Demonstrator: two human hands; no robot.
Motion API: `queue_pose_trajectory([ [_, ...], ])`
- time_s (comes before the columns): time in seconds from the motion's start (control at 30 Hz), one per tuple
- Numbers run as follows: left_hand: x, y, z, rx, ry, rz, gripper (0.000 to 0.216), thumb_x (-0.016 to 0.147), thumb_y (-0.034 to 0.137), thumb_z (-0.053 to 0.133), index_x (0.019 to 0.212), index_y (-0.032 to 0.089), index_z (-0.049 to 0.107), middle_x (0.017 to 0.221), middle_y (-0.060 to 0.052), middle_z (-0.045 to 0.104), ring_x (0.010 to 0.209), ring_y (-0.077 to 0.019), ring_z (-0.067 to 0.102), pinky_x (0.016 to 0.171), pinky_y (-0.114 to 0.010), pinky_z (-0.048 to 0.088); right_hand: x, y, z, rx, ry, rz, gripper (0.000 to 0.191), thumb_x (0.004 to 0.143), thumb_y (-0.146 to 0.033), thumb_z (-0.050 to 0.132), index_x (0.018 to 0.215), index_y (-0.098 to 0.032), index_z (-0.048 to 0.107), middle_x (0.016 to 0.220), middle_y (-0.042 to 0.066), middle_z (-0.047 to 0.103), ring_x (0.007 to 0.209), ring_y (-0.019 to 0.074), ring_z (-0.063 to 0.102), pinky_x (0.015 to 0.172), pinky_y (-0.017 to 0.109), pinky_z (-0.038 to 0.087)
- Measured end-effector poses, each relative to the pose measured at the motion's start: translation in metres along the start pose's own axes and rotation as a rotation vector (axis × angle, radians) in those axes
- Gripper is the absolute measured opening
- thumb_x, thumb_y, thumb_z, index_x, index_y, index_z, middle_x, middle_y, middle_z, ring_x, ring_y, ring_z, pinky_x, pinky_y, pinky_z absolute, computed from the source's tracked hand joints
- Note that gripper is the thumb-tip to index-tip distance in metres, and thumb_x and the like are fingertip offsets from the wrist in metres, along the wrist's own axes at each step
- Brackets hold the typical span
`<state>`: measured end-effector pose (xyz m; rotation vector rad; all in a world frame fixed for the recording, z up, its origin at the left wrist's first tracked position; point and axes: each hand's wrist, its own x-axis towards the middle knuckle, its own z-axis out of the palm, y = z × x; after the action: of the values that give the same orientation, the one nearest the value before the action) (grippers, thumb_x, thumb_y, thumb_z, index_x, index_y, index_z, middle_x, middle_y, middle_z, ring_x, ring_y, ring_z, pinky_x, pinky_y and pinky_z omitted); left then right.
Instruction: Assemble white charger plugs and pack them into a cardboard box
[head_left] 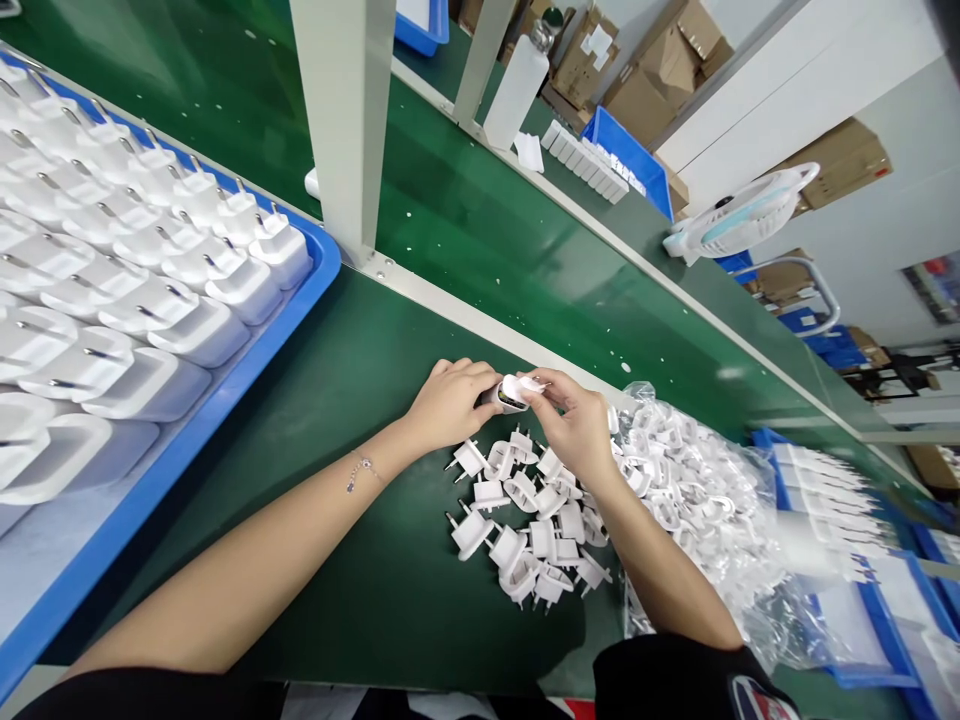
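Observation:
My left hand (450, 402) and my right hand (574, 420) meet over the green table and together pinch one white charger plug part (513, 392), fingers closed on it from both sides. Just below the hands lies a loose pile of several white plug caps with metal pins (525, 520). To the right of my right hand an opened clear plastic bag (697, 490) holds many more of the same caps. A thin bracelet (363, 468) sits on my left wrist.
A large blue tray (225, 400) at the left holds rows of finished white chargers. A white post (345, 120) stands behind the hands. Blue bins (862, 600) with white parts sit at the right; a white bottle (517, 90), another bin, cardboard boxes and a small fan (742, 215) lie beyond.

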<state>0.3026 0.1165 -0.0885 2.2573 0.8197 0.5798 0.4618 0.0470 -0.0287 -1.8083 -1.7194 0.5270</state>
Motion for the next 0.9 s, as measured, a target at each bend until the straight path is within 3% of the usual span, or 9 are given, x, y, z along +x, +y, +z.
queue_pose_trajectory([
  [0.57, -0.001, 0.002, -0.002, -0.049, 0.009, 0.000, 0.021, 0.085, 0.032, 0.053, 0.102, 0.022, 0.059, 0.104, -0.002, 0.063, 0.095, -0.0212, 0.052, 0.076, -0.034, 0.029, 0.002, 0.006, -0.002, -0.164, -0.064, -0.028, 0.017, 0.085, -0.028, 0.054, 0.098, -0.020, 0.062, 0.094, 0.003, 0.071, 0.076, 0.0180, 0.067, 0.069, 0.026, 0.051],
  [0.73, -0.002, 0.005, -0.003, -0.213, 0.021, -0.014, 0.027, 0.086, 0.035, 0.049, 0.111, 0.024, 0.054, 0.104, 0.000, 0.063, 0.095, -0.0189, 0.053, 0.084, -0.035, 0.030, 0.003, 0.009, -0.003, -0.202, -0.060, -0.049, 0.015, 0.084, -0.034, 0.057, 0.092, -0.021, 0.062, 0.087, 0.002, 0.072, 0.069, 0.0162, 0.066, 0.060, 0.024, 0.047],
  [0.9, 0.001, 0.008, -0.003, -0.245, 0.013, -0.078, 0.016, 0.089, 0.032, 0.044, 0.095, 0.024, 0.056, 0.091, 0.002, 0.063, 0.089, -0.0180, 0.053, 0.086, -0.034, 0.031, -0.003, 0.013, 0.004, -0.179, -0.010, -0.106, 0.018, 0.087, -0.036, 0.053, 0.095, -0.022, 0.061, 0.092, 0.002, 0.071, 0.071, 0.0148, 0.066, 0.061, 0.023, 0.047],
])
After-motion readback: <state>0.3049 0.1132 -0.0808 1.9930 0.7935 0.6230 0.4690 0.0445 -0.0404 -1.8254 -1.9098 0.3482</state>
